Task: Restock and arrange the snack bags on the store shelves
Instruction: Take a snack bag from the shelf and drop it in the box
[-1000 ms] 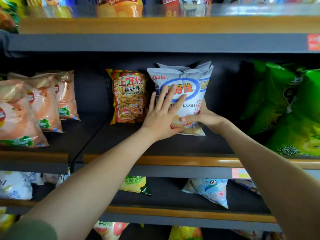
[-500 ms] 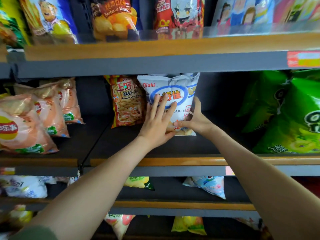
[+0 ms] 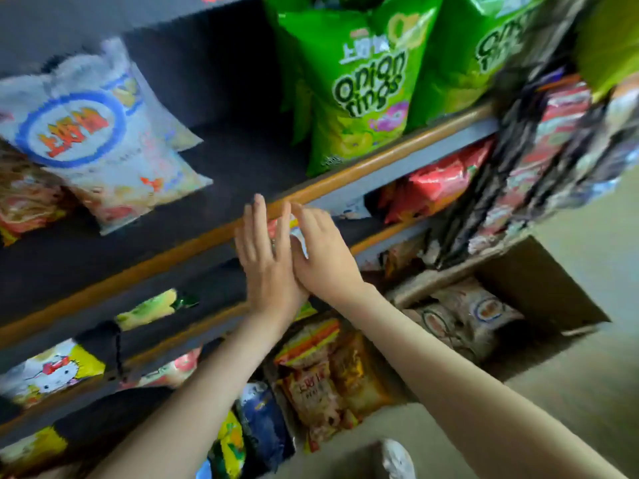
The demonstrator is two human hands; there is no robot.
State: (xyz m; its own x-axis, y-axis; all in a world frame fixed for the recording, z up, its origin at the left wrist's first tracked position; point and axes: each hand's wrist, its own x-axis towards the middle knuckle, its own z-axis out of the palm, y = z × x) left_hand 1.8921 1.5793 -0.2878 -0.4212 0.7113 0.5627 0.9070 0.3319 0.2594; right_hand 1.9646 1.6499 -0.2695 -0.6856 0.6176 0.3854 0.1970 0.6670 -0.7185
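Observation:
The white and blue snack bag (image 3: 100, 143) leans upright at the back of the dark shelf (image 3: 214, 188), with nothing touching it. An orange prawn-cracker bag (image 3: 24, 198) stands partly behind it at the left edge. My left hand (image 3: 266, 257) and my right hand (image 3: 325, 257) hover side by side in front of the shelf's wooden front rail (image 3: 173, 250), below and right of the white bag. Both have straight fingers and hold nothing. Their inner edges touch near the wrists. A small shelf label shows between the fingers.
Green onion-ring bags (image 3: 366, 81) fill the shelf's right side. A red bag (image 3: 439, 181) lies on the shelf below. An open cardboard box (image 3: 539, 288) holding white bags sits on the floor at right, loose snack bags (image 3: 328, 375) beside it. A hanging snack rack (image 3: 546, 150) stands at right.
Both hands have let go of the white bag and pulled back down to the shelf's front rail. The view has swung right and down, showing the floor box.

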